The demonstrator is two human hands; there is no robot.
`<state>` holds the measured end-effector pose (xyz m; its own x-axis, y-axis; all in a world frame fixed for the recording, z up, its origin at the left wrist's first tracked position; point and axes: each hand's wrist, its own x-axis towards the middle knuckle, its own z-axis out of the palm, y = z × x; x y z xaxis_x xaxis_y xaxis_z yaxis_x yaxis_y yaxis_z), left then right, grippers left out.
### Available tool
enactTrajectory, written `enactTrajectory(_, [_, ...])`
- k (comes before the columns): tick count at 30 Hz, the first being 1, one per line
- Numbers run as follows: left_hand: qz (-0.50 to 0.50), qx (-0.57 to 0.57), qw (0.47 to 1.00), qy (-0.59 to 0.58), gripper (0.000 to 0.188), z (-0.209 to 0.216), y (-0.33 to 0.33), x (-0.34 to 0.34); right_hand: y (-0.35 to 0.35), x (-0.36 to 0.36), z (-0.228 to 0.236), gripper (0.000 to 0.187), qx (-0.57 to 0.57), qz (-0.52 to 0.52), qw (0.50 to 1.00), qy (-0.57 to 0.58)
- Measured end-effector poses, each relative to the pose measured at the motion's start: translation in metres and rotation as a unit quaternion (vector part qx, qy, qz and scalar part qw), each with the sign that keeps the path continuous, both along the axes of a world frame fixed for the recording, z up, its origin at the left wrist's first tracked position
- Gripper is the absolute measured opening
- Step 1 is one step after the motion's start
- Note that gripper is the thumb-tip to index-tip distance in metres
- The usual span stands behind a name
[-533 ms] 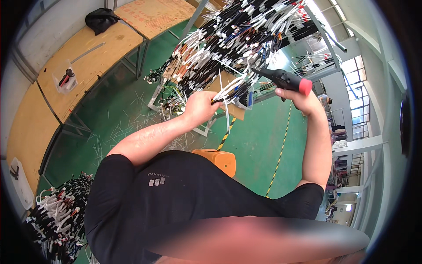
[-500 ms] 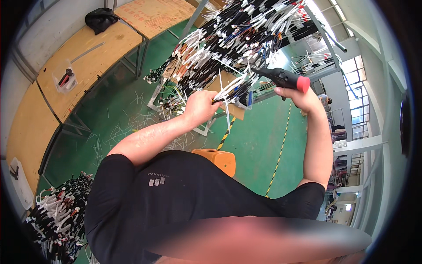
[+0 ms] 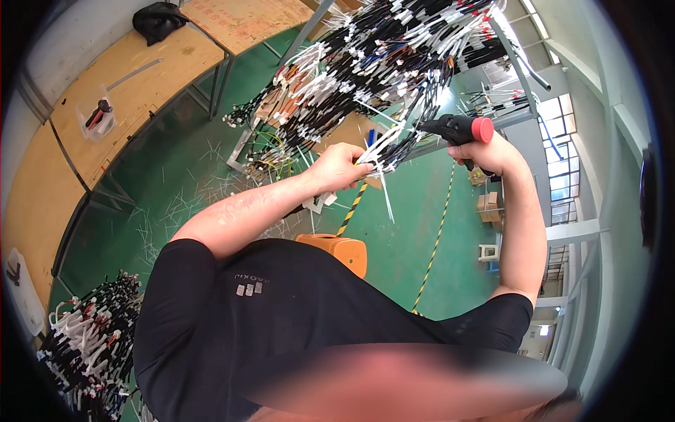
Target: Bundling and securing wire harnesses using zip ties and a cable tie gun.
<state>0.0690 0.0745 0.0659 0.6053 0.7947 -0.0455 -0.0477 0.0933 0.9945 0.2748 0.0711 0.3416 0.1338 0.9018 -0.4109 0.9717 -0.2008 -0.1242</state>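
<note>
The left hand (image 3: 339, 167) grasps a cable bundle (image 3: 380, 149); to its right, the right hand (image 3: 486, 152) clenches a black, red-ended tool (image 3: 455, 129).

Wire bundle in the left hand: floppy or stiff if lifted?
Probably bendy: the wire bundle is made of slim strands, gripped near one end by the left hand. Its white strip looks springier, jutting fairly straight. It may snag: a larger wire mass crowds behind.

Black tool (image 3: 453, 129), red-ended, near white cable bundle (image 3: 384, 145).
</note>
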Motion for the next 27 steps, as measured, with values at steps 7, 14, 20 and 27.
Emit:
enactTrajectory(7, [-0.115,-0.148,0.972,-0.143,0.023,-0.019,0.01,0.022,0.003,-0.009,0.012,0.014,-0.014,0.001,1.0,-0.027])
enactTrajectory(14, [-0.117,-0.255,0.935,-0.217,0.025,-0.01,0.001,0.021,-0.002,-0.001,0.011,0.014,-0.001,0.008,1.0,0.011])
enactTrajectory(20, [-0.062,-0.298,0.918,-0.254,0.023,-0.004,-0.01,0.023,-0.008,0.001,0.014,0.016,0.003,-0.004,0.999,0.031])
enactTrajectory(27, [-0.104,-0.23,0.943,-0.216,0.017,-0.004,0.008,0.041,-0.004,0.008,0.013,0.018,-0.002,0.008,1.0,0.012])
